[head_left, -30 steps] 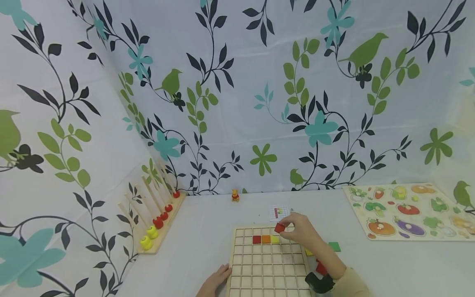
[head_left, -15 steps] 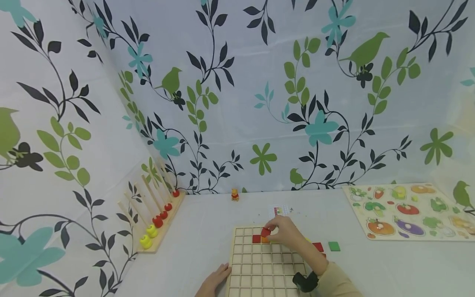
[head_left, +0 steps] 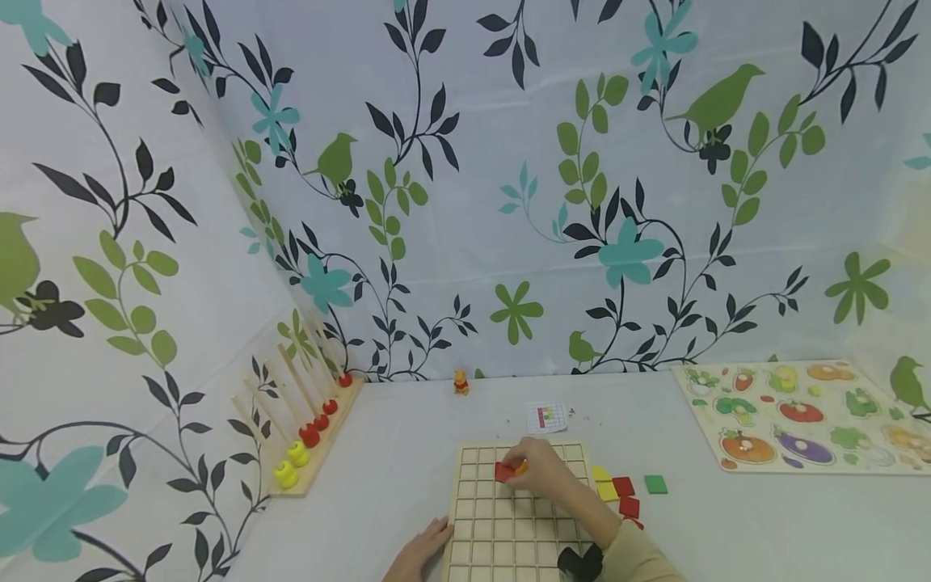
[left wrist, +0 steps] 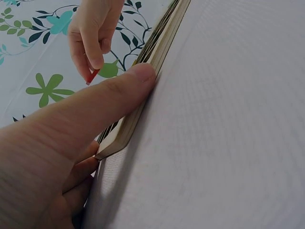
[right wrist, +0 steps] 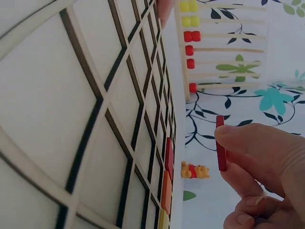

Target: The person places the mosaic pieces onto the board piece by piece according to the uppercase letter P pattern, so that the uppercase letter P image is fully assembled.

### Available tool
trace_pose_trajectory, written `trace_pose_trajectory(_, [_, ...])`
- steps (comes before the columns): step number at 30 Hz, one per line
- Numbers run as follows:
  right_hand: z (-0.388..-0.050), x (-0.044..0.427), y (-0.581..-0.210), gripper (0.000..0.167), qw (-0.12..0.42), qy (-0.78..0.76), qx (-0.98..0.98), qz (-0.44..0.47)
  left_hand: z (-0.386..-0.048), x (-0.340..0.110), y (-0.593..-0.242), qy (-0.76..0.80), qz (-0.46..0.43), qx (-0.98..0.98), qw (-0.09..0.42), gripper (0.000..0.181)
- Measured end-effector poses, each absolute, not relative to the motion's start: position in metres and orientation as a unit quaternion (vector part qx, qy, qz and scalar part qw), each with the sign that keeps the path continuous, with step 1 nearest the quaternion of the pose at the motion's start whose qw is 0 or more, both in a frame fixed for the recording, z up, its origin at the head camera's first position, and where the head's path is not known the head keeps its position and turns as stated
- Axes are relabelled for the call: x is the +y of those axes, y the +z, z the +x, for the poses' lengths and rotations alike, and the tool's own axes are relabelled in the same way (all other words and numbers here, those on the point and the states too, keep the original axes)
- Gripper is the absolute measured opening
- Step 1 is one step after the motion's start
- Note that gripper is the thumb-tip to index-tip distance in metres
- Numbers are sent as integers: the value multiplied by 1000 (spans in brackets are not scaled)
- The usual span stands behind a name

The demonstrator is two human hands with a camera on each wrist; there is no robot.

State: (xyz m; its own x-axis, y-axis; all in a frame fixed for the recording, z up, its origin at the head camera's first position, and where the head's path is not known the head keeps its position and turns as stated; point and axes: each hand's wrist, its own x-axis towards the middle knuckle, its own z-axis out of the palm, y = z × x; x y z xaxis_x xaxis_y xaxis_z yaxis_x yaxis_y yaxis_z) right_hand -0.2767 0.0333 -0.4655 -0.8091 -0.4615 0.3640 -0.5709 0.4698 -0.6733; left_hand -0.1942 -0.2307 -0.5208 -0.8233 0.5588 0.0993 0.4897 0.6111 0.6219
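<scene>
My right hand (head_left: pixel 540 469) pinches a red square tile (right wrist: pixel 221 143) between thumb and fingers. It is over the top rows of a wooden grid board (head_left: pixel 483 529), and the tile stands on edge in the right wrist view. In the grid a red tile (right wrist: pixel 169 157), an orange tile (right wrist: pixel 166 191) and a yellow tile (right wrist: pixel 163 219) sit side by side. The hand partly covers this row in the head view. My left hand (head_left: pixel 422 550) rests with its fingers against the board's left edge. In the left wrist view its thumb (left wrist: pixel 114 95) touches the board's side.
Loose yellow tiles (head_left: pixel 605 489), red tiles (head_left: pixel 629 507) and a green tile (head_left: pixel 655 484) lie right of the board. Behind it are a printed colour card (head_left: pixel 547 417) and a small bear figurine (head_left: pixel 461 382). A bead rack (head_left: pixel 313 453) stands left, a vegetable puzzle (head_left: pixel 800 416) right.
My right hand has moved left across the top of the board with the red tile, from beside the yellow tile to over the red and orange ones. The left hand has stayed in place.
</scene>
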Motion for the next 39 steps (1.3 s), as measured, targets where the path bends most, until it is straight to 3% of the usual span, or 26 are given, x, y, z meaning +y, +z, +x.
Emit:
trace_pose_trajectory(17, [-283, 25, -482, 21, 18, 409, -859, 308, -191, -229, -522, 337, 274, 899, 55, 77])
trace_pose_trajectory(25, [-281, 23, -483, 12, -6, 399, -867, 299, -191, -231, -526, 325, 293, 898, 31, 76])
trace_pose_trajectory(39, [-280, 20, -483, 13, 25, 348, -883, 313, -191, -230, -521, 324, 294, 899, 33, 76])
